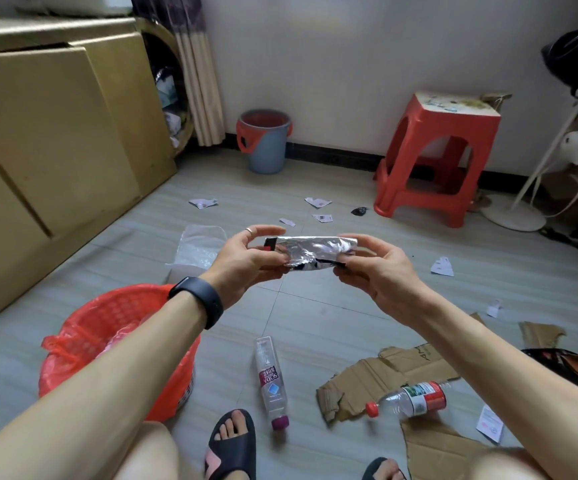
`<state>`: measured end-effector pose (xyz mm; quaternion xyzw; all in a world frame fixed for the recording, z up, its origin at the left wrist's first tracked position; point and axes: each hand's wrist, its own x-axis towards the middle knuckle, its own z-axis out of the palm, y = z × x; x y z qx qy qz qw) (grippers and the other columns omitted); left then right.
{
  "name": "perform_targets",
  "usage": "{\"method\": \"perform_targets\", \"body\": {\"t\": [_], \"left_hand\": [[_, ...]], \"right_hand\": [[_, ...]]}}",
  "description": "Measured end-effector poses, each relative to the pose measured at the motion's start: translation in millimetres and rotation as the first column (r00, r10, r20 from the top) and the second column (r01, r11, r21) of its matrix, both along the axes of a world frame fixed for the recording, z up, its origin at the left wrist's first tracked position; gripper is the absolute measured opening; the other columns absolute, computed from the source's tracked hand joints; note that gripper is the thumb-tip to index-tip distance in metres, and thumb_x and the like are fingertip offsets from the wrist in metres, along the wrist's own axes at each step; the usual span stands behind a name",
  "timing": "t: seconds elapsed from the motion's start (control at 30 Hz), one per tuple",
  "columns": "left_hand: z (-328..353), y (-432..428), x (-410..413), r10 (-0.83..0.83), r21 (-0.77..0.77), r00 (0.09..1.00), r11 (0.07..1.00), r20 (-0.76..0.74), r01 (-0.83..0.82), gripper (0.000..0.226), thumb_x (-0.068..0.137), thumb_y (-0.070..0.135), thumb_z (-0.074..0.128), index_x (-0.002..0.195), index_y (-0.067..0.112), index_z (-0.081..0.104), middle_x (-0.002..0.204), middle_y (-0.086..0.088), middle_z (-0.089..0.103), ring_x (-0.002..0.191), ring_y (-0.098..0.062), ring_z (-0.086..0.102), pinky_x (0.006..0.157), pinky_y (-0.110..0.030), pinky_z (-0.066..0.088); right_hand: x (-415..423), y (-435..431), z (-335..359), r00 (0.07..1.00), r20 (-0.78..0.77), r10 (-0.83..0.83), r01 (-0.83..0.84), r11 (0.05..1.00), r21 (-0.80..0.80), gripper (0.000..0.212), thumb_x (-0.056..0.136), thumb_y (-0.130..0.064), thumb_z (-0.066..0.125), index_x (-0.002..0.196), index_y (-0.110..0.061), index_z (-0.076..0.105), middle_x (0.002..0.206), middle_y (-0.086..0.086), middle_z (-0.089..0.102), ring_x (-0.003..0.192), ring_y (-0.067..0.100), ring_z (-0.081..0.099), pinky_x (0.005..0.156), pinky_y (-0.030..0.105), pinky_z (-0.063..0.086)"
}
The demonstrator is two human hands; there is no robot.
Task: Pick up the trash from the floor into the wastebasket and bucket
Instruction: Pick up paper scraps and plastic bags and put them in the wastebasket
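A grey tiled floor (315,306) fills the room. At its near edge are two feet in black sandals (232,448). Toward the near-left corner sits a red wastebasket (83,334) lined with a red bag. Right of it lie a purple-capped bottle (271,379) and a red-capped bottle (408,398), the second touching torn cardboard (367,379). Beyond the wastebasket a clear plastic bag (199,251) lies on the floor. A yellow cabinet (55,133) runs along the left edge. At the far edge, against a white wall, stand a grey bucket (266,147) with a red handle and, further right, a red stool (436,161).

The wrapper (315,251) is crumpled silver foil, flattened into a long strip, with a black-and-red patch at its left end. It is held level in the air over the middle of the floor. The left hand (242,268) pinches its left end between thumb and fingers. The right hand (381,271) pinches its right end the same way.

By count there is one wrapper, one wastebasket, one bucket and two bottles. There are at least three pieces of cardboard, all toward the near-right corner. Seven white paper scraps (442,266) are scattered from the near-right corner to the far middle. One small black scrap (359,211) lies just beside the stool.
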<state>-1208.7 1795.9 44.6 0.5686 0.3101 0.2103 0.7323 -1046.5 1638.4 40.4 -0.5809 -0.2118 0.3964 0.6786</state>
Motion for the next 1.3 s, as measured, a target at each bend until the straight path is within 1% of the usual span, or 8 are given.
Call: {"method": "perform_targets", "body": {"t": [0.1,0.33,0.6,0.7,0.83,1.0,1.13,1.3], "left_hand": [[1.9,-0.8,-3.8,-0.043,0.006,0.999,0.999,-0.001,0.043,0.02,0.09,-0.001,0.064,0.09,0.016,0.074,0.094,-0.012,0.072,0.074,-0.022,0.07,0.073,-0.029,0.06],[3.9,8.7,-11.4,-0.195,-0.02,0.975,0.981,-0.108,0.194,0.027,0.096,0.023,0.054,0.114,0.014,0.071,0.109,-0.003,0.074,0.089,-0.016,0.068,0.084,-0.033,0.052],[-13.7,31.4,-25.0,-0.05,0.379,0.974,0.916,-0.221,0.133,0.037,0.083,-0.001,0.073,0.114,0.02,0.07,0.072,0.004,0.068,0.058,-0.009,0.057,0.055,-0.019,0.047],[-22.1,48.5,-42.3,0.096,0.641,0.944,0.755,-0.316,0.137,0.02,0.082,0.013,0.078,0.1,0.02,0.077,0.079,0.007,0.072,0.062,0.005,0.06,0.064,-0.016,0.049],[-33.8,69.5,-86.3,0.244,0.781,0.883,0.594,-0.401,0.19,0.014,0.08,0.027,0.079,0.093,0.02,0.078,0.079,0.012,0.069,0.076,-0.007,0.063,0.069,-0.013,0.043],[-61.1,91.0,-155.5,0.321,0.733,0.838,0.667,-0.441,0.13,0.006,0.08,0.022,0.076,0.084,0.025,0.074,0.075,0.014,0.071,0.071,0.005,0.063,0.068,-0.013,0.045],[-100.3,109.1,-202.8,0.449,0.725,0.653,0.65,-0.61,0.229,0.007,0.077,0.025,0.069,0.079,0.031,0.071,0.077,0.014,0.072,0.077,-0.002,0.067,0.067,-0.022,0.051],[-154.3,126.9,-222.7,0.433,0.515,0.301,0.564,-0.85,0.645,0.025,0.083,0.031,0.055,0.104,0.035,0.069,0.103,0.005,0.072,0.097,-0.023,0.067,0.07,-0.03,0.049]], "right_hand": [[-3.5,-0.3,3.8,0.997,-0.068,0.038,-0.038,0.999,0.0,0.02,0.094,0.004,0.059,0.105,-0.004,0.072,0.097,0.018,0.075,0.078,0.029,0.074,0.078,0.031,0.062],[-0.8,1.8,2.8,0.997,-0.036,0.063,-0.065,0.996,-0.063,0.024,0.094,0.001,0.053,0.109,0.001,0.072,0.104,0.018,0.075,0.091,0.034,0.074,0.08,0.033,0.062],[-25.0,26.6,-20.5,0.946,0.293,0.139,-0.097,0.983,-0.153,0.033,0.092,-0.001,0.068,0.122,-0.014,0.067,0.09,0.012,0.075,0.075,0.027,0.073,0.078,0.038,0.062],[-37.6,42.8,-25.9,0.827,0.518,0.217,-0.094,0.963,-0.252,0.026,0.092,-0.006,0.069,0.117,-0.01,0.07,0.084,0.007,0.077,0.072,0.023,0.075,0.076,0.037,0.062],[-62.5,73.4,-33.2,0.556,0.733,0.391,-0.124,0.911,-0.392,0.009,0.093,-0.016,0.067,0.092,-0.023,0.073,0.075,-0.005,0.074,0.065,0.012,0.071,0.07,0.03,0.057],[-107.5,137.2,-63.5,0.377,0.779,0.501,-0.172,0.864,-0.473,0.014,0.091,-0.028,0.069,0.101,-0.019,0.074,0.096,0.002,0.063,0.081,0.02,0.062,0.079,0.03,0.047],[-154.4,166.2,-125.2,0.358,0.669,0.651,-0.264,0.758,-0.597,0.035,0.094,-0.034,0.062,0.126,-0.021,0.058,0.123,0.004,0.056,0.107,0.023,0.061,0.092,0.031,0.047],[-179.5,169.3,-183.5,0.51,0.612,0.605,-0.221,0.779,-0.587,0.06,0.094,-0.038,0.059,0.146,-0.015,0.038,0.141,0.007,0.046,0.132,0.021,0.042,0.108,0.029,0.032]]}}
